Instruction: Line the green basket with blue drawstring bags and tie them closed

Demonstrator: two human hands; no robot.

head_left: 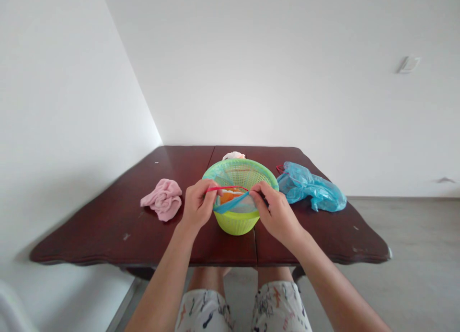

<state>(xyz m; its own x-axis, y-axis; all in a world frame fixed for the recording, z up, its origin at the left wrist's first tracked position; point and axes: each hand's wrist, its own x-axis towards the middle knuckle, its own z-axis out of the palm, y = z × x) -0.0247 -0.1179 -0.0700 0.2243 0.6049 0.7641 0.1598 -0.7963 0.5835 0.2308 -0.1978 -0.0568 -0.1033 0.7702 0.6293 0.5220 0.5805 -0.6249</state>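
White bundle (233, 155) partly hidden behind green basket (237, 223), orange contents (227, 196) too covered to identify, left forearm (163, 279) cut off below

We see a lime-green basket (237, 224), blue plastic film (232, 205) and a red drawstring (230, 188) mid-frame, pink cloth (163, 200) centre-left, and multicolour-printed white shorts (204, 314) bottom-centre.

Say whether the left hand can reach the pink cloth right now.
Likely yes: pink cloth lies beside the left hand, nothing visible between them; the hand would need to release the red strip first.
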